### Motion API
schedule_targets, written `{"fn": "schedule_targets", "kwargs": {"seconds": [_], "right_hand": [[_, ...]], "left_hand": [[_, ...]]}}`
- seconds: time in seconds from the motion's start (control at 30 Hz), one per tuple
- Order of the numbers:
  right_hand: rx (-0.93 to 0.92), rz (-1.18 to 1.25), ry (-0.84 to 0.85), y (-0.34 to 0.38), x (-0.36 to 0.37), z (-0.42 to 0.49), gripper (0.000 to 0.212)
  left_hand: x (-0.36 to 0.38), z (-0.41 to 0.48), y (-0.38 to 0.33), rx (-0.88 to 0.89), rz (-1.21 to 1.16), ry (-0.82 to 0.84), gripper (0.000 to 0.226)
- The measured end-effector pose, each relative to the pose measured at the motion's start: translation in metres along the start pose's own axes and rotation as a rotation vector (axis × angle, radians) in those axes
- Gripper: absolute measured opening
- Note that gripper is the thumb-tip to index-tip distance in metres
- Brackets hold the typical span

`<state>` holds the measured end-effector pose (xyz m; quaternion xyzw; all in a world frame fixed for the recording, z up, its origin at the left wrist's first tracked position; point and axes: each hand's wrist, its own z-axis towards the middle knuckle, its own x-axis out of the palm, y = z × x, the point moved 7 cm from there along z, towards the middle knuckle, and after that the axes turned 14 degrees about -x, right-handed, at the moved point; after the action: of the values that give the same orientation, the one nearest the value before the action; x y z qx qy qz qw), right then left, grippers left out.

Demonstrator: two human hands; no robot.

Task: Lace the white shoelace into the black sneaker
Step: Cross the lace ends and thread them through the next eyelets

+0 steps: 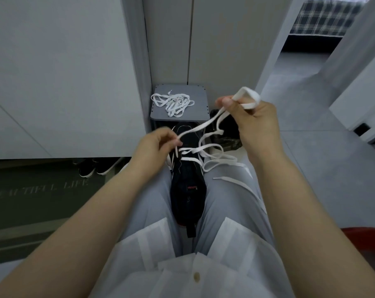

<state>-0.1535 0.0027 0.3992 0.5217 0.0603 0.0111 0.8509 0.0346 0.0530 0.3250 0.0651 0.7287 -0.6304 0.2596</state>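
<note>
We have the black fabric sneaker (187, 190) wedged between our thighs. Its long axis runs straight away from us, heel tab nearest our body and toe toward the small grey stool (200, 97). The flat white shoelace (205, 123) crosses its lower eyelets in a few loose rows, and one free tip lies on our right thigh.

Our left hand (158, 145) sits just beside the eyelets on the sneaker's left edge, thumb and fingertips pinching the lace. Our right hand (255, 121) is raised up and to the right, well apart from the shoe. Its fingers are curled with the lace looped round them, and a strand runs between the two hands. The left hand is the nearer one for the next eyelet, we judge.

By count there is one sneaker in our lap and two white laces. The second lace is the tangled white heap (173, 103) on the stool. Two dark shoes (96, 166) sit on the floor to the left.
</note>
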Motion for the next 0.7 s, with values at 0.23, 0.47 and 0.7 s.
{"fn": "schedule_targets", "kwargs": {"seconds": [0.23,0.47,0.7], "right_hand": [[0.241,-0.121,0.292,-0.037,-0.004,-0.019,0.011],[0.052,0.129,0.412,-0.013,0.011,-0.019,0.040],[0.224,-0.218,0.393,-0.062,0.004,-0.033,0.051]], "left_hand": [[-0.031,-0.009,-0.077,0.189,-0.247,-0.070,0.022],[0.005,-0.018,-0.118,0.313,0.063,0.120,0.009],[0.021,0.009,-0.039,0.085,0.285,0.129,0.021]]}}
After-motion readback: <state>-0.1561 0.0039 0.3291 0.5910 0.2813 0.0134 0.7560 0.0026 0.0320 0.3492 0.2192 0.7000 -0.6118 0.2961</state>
